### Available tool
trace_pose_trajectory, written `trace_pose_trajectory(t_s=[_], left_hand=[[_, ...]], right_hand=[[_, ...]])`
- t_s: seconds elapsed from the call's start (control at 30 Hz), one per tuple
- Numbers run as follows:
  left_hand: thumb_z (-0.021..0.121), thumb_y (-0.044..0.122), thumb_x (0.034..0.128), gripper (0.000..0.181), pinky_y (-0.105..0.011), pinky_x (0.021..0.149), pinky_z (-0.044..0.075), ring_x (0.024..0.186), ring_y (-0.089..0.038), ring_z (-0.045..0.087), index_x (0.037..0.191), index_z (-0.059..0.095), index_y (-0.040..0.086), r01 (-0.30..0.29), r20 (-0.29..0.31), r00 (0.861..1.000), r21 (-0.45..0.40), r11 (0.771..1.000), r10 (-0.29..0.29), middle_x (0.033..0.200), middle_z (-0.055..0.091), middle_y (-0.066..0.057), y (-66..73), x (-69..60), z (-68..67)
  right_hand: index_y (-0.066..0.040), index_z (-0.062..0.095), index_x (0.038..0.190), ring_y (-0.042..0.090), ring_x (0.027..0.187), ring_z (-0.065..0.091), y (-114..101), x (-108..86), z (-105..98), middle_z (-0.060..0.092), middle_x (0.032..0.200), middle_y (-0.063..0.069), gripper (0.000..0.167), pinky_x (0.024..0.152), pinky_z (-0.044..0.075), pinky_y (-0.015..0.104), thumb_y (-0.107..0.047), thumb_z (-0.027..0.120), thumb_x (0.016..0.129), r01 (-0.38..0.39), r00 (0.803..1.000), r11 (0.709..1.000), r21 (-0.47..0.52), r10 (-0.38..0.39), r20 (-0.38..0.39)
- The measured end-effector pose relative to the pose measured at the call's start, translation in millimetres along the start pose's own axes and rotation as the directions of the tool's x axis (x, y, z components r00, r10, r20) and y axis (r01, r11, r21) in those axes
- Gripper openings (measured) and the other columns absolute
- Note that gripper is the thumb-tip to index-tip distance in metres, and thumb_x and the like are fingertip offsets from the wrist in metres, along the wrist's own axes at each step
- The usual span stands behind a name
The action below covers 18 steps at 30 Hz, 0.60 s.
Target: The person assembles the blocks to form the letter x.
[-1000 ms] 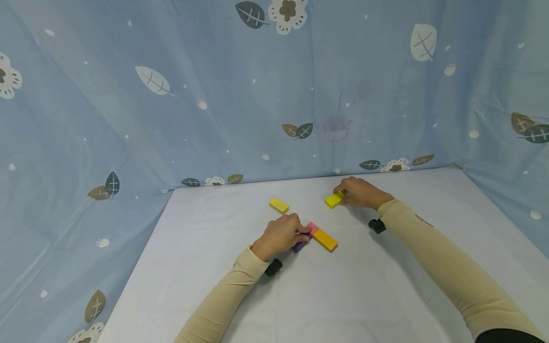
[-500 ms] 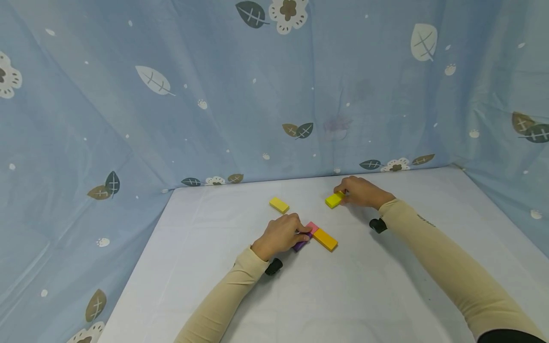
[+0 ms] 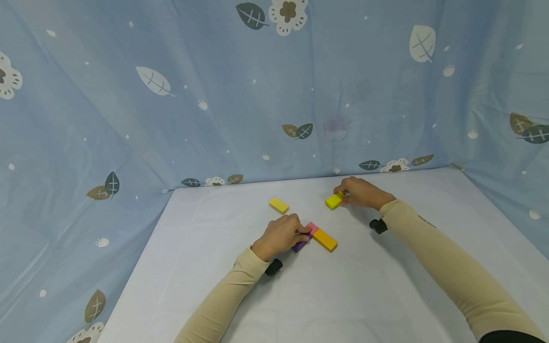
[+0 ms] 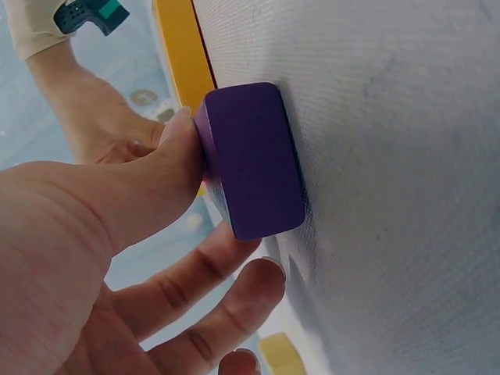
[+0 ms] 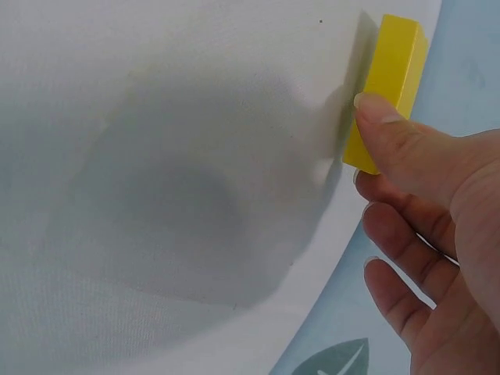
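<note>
My left hand (image 3: 280, 235) pinches a purple block (image 4: 258, 160) between thumb and fingers, low over the white cloth. In the head view the purple block's far end meets a pink block (image 3: 312, 227), partly covered by my fingers. An orange block (image 3: 325, 239) lies against the pink one, angled toward the near right. Farther back and to the right, my right hand (image 3: 362, 193) grips a bright yellow block (image 5: 391, 70), thumb on one side; the fingers behind it are partly hidden. A pale yellow block (image 3: 279, 205) lies flat beyond my left hand, touched by neither.
White cloth covers the table (image 3: 334, 295). A blue curtain (image 3: 240, 105) with leaf and flower prints rises along the table's back and left edges. Dark wrist-worn devices (image 3: 273, 267) hang beneath both wrists.
</note>
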<state>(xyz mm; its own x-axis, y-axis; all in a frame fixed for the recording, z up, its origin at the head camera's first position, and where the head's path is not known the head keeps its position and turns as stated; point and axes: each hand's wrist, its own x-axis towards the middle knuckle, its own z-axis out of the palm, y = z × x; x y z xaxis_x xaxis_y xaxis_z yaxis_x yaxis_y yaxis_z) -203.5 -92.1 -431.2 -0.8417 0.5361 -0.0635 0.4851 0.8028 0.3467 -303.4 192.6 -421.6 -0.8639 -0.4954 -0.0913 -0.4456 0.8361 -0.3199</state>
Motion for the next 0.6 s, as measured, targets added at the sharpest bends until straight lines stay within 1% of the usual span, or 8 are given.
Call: trace_pose_trajectory(t_s=[0.2,0.4,0.6], left_hand=[[0.075,0.036,0.0940,0.034,-0.025,0.056,0.042,0.072,-0.008,0.050,0.127,0.074,0.027,0.000,0.000,1.000,0.008,1.000,0.000,0.104,0.072,0.002,-0.4,0.1,0.6],[0.075,0.036,0.0943,0.034,-0.025,0.057,0.043,0.073,-0.007,0.051,0.127,0.074,0.027,-0.006,-0.004,1.000,0.017,1.000,0.006,0.104,0.071,0.003,-0.6,-0.4,0.4],[0.074,0.036,0.0949,0.034,-0.024,0.056,0.043,0.072,-0.008,0.050,0.128,0.073,0.027,-0.003,0.001,1.000,0.018,1.000,0.003,0.104,0.071,0.003,-1.1,0.8,1.6]], right_hand=[[-0.007,0.071,0.131,0.024,0.102,0.058,-1.4,-1.1,-1.3,0.068,0.116,0.010,0.042,0.097,0.053,0.045,-0.012,0.080,0.090,0.001,1.000,1.000,-0.007,-0.001,0.008],[-0.007,0.072,0.131,0.024,0.103,0.060,-3.5,-0.6,-1.8,0.070,0.117,0.009,0.042,0.099,0.054,0.046,-0.010,0.080,0.090,0.024,1.000,1.000,0.005,-0.024,0.005],[-0.007,0.073,0.129,0.024,0.102,0.061,-8.3,-0.6,-2.8,0.071,0.114,0.009,0.041,0.099,0.055,0.046,-0.010,0.081,0.089,0.030,1.000,0.999,-0.016,-0.030,0.008]])
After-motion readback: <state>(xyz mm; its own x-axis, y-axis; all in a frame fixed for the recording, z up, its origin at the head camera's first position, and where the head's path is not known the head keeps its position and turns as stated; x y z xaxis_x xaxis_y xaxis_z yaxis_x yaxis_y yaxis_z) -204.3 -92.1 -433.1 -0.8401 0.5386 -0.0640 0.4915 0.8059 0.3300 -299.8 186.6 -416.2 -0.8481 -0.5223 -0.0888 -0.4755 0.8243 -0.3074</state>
